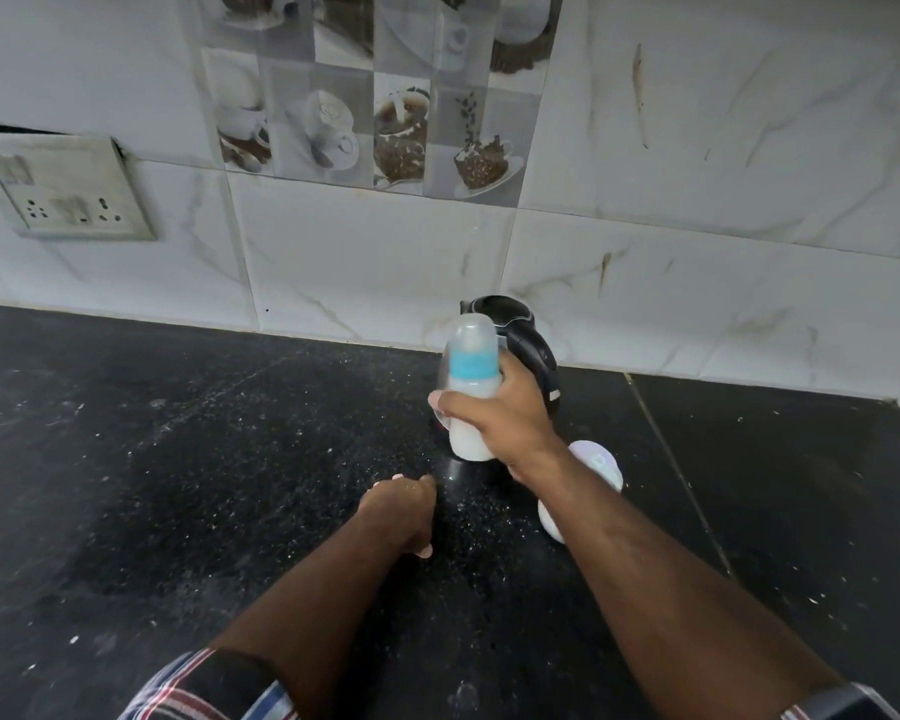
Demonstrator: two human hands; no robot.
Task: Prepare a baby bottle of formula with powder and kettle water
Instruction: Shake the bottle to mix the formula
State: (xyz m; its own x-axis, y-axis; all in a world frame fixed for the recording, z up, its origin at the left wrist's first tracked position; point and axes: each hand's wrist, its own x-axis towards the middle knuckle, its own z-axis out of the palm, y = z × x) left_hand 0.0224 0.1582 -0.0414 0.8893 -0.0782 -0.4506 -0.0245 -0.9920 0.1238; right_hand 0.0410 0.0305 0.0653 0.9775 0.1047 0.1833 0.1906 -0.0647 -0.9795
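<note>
My right hand is gripping the capped bottle upright, lifted in front of the kettle near the wall. My left hand is resting loosely curled, holding nothing, on the table, whose broad left side is lying open.

My right hand grips the baby bottle round its middle, holding it upright above the black counter; it wears a clear domed cap over a blue collar, and white milky formula fills the body below my fingers; just behind it stands the black kettle, partly hidden by the bottle and my hand, its lid apparently closed; a white container, perhaps the powder tub, lies near my wrist, mostly covered by my forearm.
</note>
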